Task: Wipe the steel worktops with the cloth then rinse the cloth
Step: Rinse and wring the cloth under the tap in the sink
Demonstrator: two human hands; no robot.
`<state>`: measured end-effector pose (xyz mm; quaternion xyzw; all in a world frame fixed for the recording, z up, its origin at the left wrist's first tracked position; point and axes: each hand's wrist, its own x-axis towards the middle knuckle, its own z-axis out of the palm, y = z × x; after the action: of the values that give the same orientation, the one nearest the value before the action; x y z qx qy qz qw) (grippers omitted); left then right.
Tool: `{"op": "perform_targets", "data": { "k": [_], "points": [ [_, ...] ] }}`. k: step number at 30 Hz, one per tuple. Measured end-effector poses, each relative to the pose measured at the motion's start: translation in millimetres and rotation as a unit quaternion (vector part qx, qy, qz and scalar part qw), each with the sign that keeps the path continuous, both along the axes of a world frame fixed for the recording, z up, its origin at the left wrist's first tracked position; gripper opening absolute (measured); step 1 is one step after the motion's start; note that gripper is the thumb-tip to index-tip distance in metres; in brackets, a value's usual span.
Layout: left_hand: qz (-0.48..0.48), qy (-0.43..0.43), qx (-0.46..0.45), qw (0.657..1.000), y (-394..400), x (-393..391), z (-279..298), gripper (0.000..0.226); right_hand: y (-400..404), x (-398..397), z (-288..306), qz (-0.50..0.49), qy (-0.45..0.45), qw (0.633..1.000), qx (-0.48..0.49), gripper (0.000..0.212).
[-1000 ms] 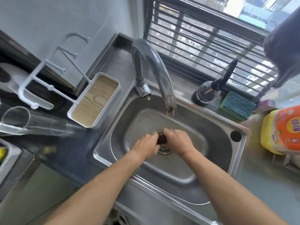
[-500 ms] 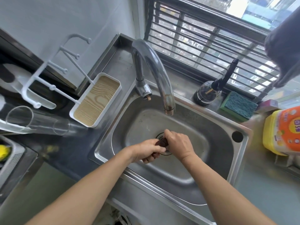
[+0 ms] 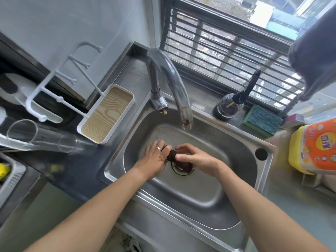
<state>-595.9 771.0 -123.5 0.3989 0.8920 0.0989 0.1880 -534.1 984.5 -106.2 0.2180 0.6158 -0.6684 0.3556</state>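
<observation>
Where the steel worktop (image 3: 127,73) runs under the barred window at the top of the frame, the sink (image 3: 203,200) fills the centre, its tap (image 3: 174,82) arching over the basin. At upper left a white tray (image 3: 107,113) lies beside a glass (image 3: 41,136); at right stands a yellow bottle (image 3: 314,144), with a sponge (image 3: 261,120) behind. Over the drain, the left hand (image 3: 154,158) and right hand (image 3: 198,160) meet, both gripping the dark, bunched cloth (image 3: 171,155) between them.
</observation>
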Motion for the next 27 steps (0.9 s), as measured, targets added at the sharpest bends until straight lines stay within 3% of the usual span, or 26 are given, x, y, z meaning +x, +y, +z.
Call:
{"op": "perform_targets", "data": {
  "k": [3, 6, 8, 10, 12, 16, 20, 27],
  "points": [
    [-0.046, 0.034, 0.053, 0.997, 3, 5, 4, 0.038, -8, -6, 8, 0.084, -0.085, 0.987, -0.11, 0.055],
    [-0.124, 0.156, 0.105, 0.974, 3, 4, 6, 0.042, -13, -8, 19, 0.18, -0.192, 0.945, -0.192, 0.044],
    [-0.163, 0.206, 0.107, 0.959, 4, 4, 9, 0.034, -19, -8, 18, 0.24, -0.199, 0.939, -0.146, 0.041],
    [-0.142, 0.202, 0.077, 0.966, 3, 5, 8, 0.025, -31, -8, 15, 0.277, -0.152, 0.949, -0.02, 0.022],
    [-0.09, 0.149, 0.021, 0.985, 4, 9, 10, 0.032, -39, -13, 12, 0.296, -0.082, 0.939, 0.155, 0.021],
    [0.051, -0.001, -0.07, 0.996, 12, 4, 26, 0.018, -45, -20, 12, 0.327, 0.096, 0.842, 0.419, 0.023],
    [0.134, -0.143, -0.017, 0.98, 17, -4, 31, 0.015, -38, -12, 2, 0.289, 0.248, 0.783, 0.491, 0.023],
    [0.202, -0.38, 0.016, 0.903, 26, 12, 31, 0.027, -28, 8, -18, 0.263, 0.359, 0.723, 0.528, 0.041]
  ]
}}
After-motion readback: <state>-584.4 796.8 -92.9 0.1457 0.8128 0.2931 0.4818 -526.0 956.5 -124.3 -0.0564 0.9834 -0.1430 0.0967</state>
